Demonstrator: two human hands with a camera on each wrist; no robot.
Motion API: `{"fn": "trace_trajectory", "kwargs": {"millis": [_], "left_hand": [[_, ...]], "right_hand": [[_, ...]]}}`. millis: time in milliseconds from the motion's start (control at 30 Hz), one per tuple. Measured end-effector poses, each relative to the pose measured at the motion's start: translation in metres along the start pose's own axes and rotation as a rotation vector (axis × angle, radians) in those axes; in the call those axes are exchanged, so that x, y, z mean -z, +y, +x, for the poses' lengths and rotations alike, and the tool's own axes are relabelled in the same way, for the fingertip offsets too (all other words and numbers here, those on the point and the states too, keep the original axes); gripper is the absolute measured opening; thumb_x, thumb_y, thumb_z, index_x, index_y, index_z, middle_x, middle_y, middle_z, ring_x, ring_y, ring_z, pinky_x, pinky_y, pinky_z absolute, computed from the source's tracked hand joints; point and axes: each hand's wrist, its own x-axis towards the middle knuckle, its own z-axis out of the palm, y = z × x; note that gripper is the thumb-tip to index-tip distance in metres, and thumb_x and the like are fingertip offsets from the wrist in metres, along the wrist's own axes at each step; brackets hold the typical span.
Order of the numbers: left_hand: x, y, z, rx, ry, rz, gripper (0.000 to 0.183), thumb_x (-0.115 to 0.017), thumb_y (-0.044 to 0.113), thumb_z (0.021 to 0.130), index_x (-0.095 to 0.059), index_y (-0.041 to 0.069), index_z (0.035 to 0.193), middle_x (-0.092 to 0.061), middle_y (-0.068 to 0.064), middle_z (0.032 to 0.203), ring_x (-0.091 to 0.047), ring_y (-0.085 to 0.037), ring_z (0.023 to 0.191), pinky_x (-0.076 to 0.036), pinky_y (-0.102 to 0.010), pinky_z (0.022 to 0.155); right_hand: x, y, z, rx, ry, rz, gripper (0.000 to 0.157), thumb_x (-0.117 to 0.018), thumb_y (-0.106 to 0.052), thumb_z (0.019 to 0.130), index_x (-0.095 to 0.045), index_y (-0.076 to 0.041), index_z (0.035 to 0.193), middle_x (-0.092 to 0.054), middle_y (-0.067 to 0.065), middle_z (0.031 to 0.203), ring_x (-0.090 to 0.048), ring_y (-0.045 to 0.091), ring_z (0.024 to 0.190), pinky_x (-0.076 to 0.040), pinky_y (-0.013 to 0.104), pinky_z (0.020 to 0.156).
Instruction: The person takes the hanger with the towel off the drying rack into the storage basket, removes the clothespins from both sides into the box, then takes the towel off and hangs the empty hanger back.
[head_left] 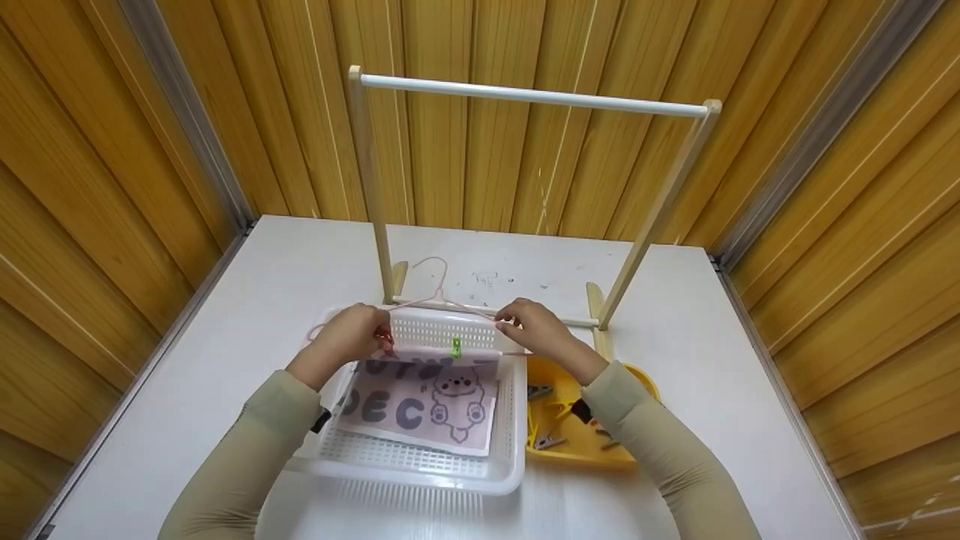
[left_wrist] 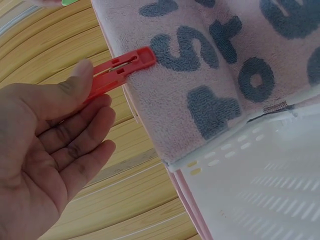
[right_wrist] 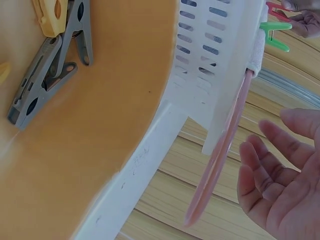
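My left hand pinches a red clothespin between thumb and finger, and its jaws sit over the folded edge of a pink towel with grey letters and a cartoon animal. The towel hangs over the bottom bar of a pink hanger, its lower part lying in a white basket. Midway along the fold, a green clothespin is clipped on. Beside the hanger's right end, my right hand has relaxed, slightly bent fingers, apart from the hanger in the right wrist view.
A yellow tub right of the basket holds several grey and yellow clips. Behind the basket stands a wooden rack with a white top rail. Wood-patterned walls enclose the white table at the back and sides.
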Motion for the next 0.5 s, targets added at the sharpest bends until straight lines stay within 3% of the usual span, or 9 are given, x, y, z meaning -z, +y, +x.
{"fn": "trace_trajectory", "kwargs": {"millis": [500], "left_hand": [[0.0026,0.0029,-0.0009,0.004,0.013,-0.014,0.015,-0.082,-0.001,0.074,-0.067,0.001,0.071,-0.070,-0.009,0.068,-0.051,-0.015,0.061,-0.047,-0.035,0.058]], "right_hand": [[0.0022,0.0013,-0.0015,0.027,0.003,0.011,0.025,-0.060,-0.015,0.102,-0.073,0.002,0.114,-0.071,0.019,0.106,-0.064,0.028,0.091,-0.054,0.043,0.080]]}}
